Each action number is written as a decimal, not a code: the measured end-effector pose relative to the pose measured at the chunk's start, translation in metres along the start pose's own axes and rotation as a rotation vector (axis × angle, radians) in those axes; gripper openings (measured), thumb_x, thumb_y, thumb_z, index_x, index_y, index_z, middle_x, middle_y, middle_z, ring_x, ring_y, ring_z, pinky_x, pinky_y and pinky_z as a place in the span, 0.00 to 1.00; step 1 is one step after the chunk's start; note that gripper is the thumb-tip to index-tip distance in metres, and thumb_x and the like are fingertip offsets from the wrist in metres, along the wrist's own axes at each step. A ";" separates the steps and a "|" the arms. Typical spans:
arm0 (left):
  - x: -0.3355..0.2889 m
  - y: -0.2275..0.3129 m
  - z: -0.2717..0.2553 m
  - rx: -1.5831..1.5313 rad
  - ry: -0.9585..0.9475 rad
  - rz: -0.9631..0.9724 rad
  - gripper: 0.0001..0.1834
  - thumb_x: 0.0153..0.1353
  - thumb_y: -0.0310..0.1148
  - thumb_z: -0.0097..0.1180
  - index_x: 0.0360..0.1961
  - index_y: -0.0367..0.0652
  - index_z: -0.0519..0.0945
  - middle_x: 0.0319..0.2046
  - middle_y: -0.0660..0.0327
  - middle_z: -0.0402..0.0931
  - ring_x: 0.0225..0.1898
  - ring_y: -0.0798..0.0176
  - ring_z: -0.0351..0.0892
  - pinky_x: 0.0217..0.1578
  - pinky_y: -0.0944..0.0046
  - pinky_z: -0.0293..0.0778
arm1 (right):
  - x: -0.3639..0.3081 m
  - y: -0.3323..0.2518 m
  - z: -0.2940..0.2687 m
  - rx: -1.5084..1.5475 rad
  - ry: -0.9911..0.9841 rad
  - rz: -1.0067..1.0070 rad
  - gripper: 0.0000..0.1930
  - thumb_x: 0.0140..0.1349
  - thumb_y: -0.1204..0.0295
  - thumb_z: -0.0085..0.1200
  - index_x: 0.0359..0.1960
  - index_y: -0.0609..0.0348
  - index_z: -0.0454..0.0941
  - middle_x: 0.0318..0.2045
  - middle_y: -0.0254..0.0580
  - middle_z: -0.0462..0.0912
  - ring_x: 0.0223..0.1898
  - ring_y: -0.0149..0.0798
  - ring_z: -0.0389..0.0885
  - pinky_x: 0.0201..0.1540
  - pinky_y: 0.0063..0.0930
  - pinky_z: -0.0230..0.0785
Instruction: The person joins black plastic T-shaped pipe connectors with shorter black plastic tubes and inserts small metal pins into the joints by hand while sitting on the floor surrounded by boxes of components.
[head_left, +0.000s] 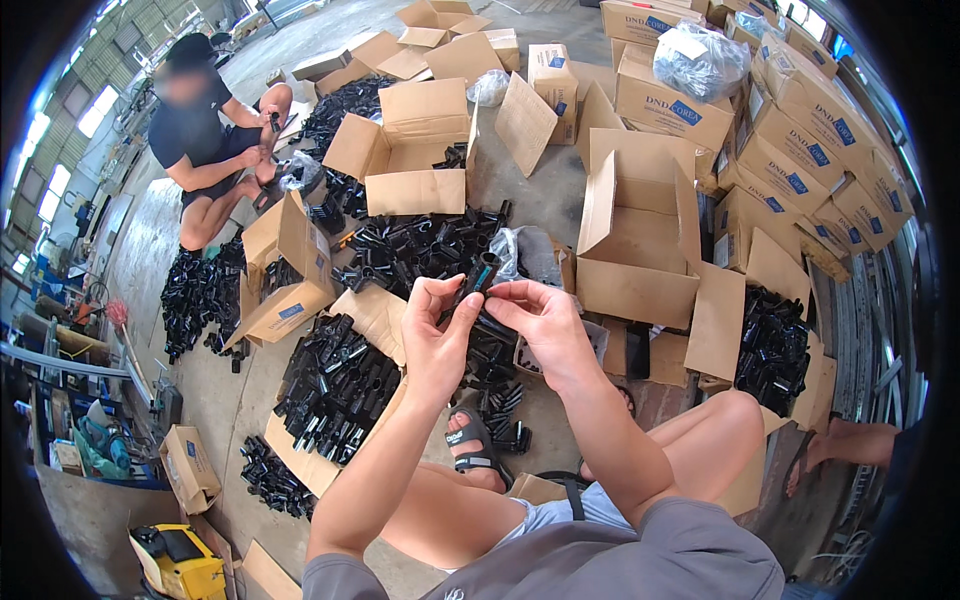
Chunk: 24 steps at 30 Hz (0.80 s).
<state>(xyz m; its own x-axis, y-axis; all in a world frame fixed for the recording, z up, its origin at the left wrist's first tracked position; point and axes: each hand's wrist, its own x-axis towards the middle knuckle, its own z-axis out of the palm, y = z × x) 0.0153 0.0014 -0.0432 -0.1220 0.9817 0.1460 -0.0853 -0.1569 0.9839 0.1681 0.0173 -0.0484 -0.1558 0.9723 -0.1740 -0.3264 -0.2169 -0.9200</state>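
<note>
Both my hands are raised in front of me above a heap of loose black parts (415,245). Between them is a short black tube (487,267) with a round hollow end tilted up and away and a greenish sheen on its side. My left hand (440,318) is closed around its lower part, which the fingers partly hide. My right hand (540,318) pinches the tube's near right side with thumb and fingertips; whether something small is also in that pinch I cannot tell. A small tray (590,340) with little dark pieces lies partly behind my right hand.
An opened carton of black tubes (340,385) stands at my left, another (775,345) at my right. Open cardboard boxes (415,190) (640,240) lie ahead. Stacked cartons (790,150) rise at the far right. A person (205,125) sits at the far left, handling a dark part.
</note>
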 end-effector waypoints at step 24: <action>-0.001 0.000 0.003 0.025 -0.004 0.040 0.11 0.67 0.22 0.63 0.44 0.39 0.72 0.49 0.58 0.79 0.51 0.70 0.77 0.53 0.69 0.74 | 0.003 -0.001 -0.006 -0.001 0.014 0.031 0.10 0.64 0.74 0.66 0.44 0.65 0.85 0.38 0.38 0.88 0.40 0.24 0.83 0.45 0.18 0.73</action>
<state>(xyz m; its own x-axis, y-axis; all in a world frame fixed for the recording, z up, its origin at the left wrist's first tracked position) 0.0188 0.0011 -0.0434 -0.1212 0.9752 0.1852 -0.0557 -0.1929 0.9796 0.1731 0.0211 -0.0504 -0.1526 0.9663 -0.2073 -0.3210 -0.2469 -0.9144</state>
